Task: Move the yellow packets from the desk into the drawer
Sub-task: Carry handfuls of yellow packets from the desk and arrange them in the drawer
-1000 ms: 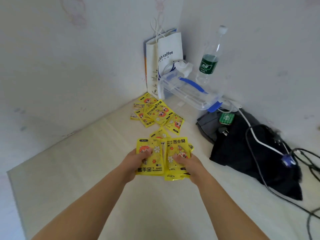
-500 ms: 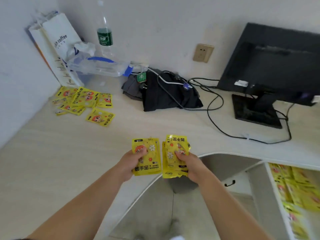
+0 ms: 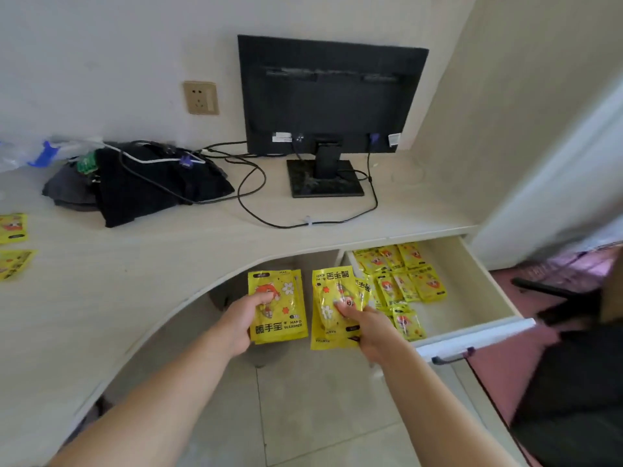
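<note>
My left hand (image 3: pixel 241 323) grips a small stack of yellow hand-warmer packets (image 3: pixel 283 318), held in the air in front of the desk's curved edge. My right hand (image 3: pixel 369 326) pinches a second stack of yellow packets (image 3: pixel 332 301), just left of the open drawer (image 3: pixel 468 281). Inside the drawer lie several more yellow packets (image 3: pixel 404 281). Two loose packets (image 3: pixel 11 244) remain on the desk (image 3: pixel 135 264) at the far left edge of the view.
A black monitor (image 3: pixel 332 99) stands at the back of the desk with cables (image 3: pixel 303 220) trailing in front. A pile of dark cloth (image 3: pixel 141 183) lies to its left. The drawer's front panel with handle (image 3: pixel 472 338) juts out at right; floor tiles below.
My view has swung right from the desk's left corner to the open drawer. Both hands have carried their packet stacks off the desktop toward the drawer's left side.
</note>
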